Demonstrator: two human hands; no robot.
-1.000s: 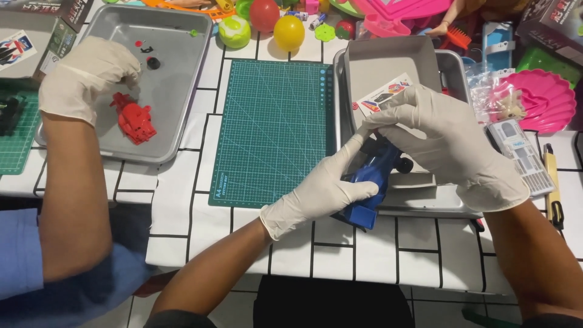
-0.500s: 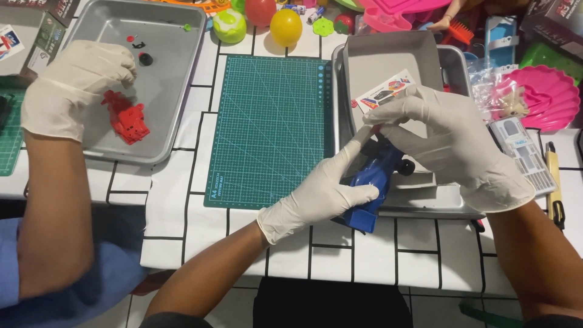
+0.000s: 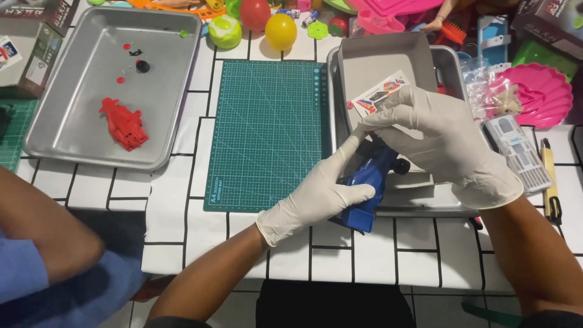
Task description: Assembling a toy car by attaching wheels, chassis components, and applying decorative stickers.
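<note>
A blue toy race car [image 3: 369,182] with a black wheel lies across the front rim of the right metal tray [image 3: 452,206]. My left hand [image 3: 319,193], in a white glove, grips the car's body from the left. My gloved right hand [image 3: 434,143] covers the car's front from above, fingers curled onto it. A sticker sheet [image 3: 379,95] lies in the smaller grey tray [image 3: 376,61] just behind my hands. The green cutting mat [image 3: 267,130] lies to the left of the car.
Another person's arm in a blue sleeve [image 3: 42,267] rests at the lower left. The left metal tray [image 3: 91,146] holds a red toy car [image 3: 124,124] and small loose parts. Balls, pink plastic toys, a screwdriver-bit case [image 3: 519,152] and boxes crowd the back and right.
The other person's gloved hand has left the red car in the left tray and drawn back out of it. My hands keep hold of the blue car.
</note>
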